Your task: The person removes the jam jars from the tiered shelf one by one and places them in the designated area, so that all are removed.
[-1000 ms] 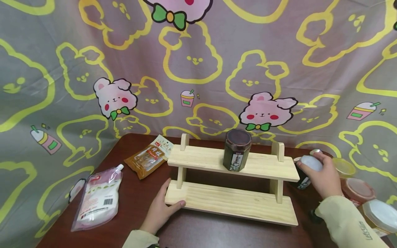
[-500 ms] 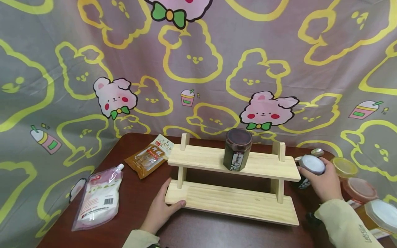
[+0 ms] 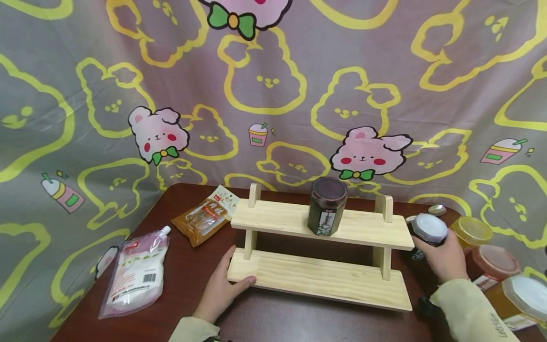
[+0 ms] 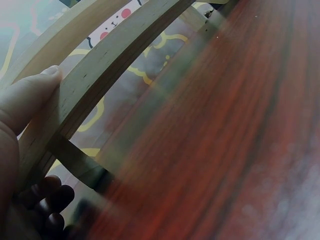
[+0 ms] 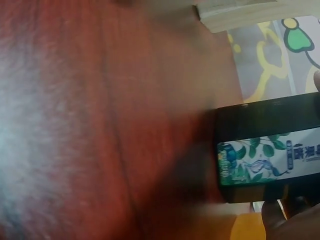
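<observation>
A two-tier wooden rack (image 3: pixel 316 280) stands on the table, and a dark jar (image 3: pixel 326 206) sits on its upper shelf. The left hand (image 3: pixel 222 287) grips the lower shelf's left end, thumb on top; in the left wrist view the thumb lies against the wood (image 4: pixel 95 65). Right of the rack, the right hand (image 3: pixel 446 256) holds a dark jar with a pale lid (image 3: pixel 429 228) around its side. The right wrist view shows that jar's leafy label (image 5: pixel 270 157), with fingers (image 5: pixel 292 222) at its lower side. Whether its base touches the table is unclear.
Jars with yellow (image 3: pixel 472 231), reddish (image 3: pixel 495 261) and white (image 3: pixel 527 294) lids stand at the right, beside the right hand. A spoon (image 3: pixel 437 210) lies behind. On the left are a spouted pouch (image 3: pixel 138 275) and a brown snack packet (image 3: pixel 202 218). A patterned curtain (image 3: pixel 273 95) hangs behind.
The right hand has shifted from over the pale-lidded jar's top down to its right side, uncovering the lid. The left hand and the rack have stayed in place.
</observation>
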`<state>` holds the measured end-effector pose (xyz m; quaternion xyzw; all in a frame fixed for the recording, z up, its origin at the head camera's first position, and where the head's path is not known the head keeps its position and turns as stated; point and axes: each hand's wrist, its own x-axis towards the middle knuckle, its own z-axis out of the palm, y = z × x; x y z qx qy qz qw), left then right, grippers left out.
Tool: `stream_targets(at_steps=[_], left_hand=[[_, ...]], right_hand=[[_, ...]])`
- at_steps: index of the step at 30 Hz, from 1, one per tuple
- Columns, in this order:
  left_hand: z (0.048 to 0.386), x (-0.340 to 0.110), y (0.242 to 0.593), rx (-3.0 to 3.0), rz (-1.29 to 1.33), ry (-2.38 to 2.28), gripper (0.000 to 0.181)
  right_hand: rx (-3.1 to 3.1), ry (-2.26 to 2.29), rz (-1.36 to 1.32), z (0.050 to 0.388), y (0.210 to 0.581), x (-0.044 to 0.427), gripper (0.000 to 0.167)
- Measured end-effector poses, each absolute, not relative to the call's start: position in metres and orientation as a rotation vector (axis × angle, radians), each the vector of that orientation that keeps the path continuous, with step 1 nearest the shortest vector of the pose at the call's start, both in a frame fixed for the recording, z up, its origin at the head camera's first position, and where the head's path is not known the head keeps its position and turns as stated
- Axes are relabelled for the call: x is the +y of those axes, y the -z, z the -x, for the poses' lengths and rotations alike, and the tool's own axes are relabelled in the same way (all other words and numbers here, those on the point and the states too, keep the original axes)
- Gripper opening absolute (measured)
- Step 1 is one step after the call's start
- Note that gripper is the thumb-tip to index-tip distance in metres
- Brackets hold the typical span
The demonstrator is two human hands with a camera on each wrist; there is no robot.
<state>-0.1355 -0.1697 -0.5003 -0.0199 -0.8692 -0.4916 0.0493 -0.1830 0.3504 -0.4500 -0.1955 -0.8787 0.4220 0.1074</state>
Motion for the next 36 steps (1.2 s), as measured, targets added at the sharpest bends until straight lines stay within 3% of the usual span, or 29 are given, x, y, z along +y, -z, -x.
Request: stream_targets(at_steps=[26,36], left_hand=[[0.135,-0.169,0.501,-2.665,0.048,1.504,0.106],[0.135,-0.169,0.501,-2.662,0.031,1.488,0.105]], right_hand=[[-2.619,-1.185,0.652,0.179,0.466,0.35,0.089],[-2.53,-1.213,0.62,0.172,0.455,0.344,0.086]])
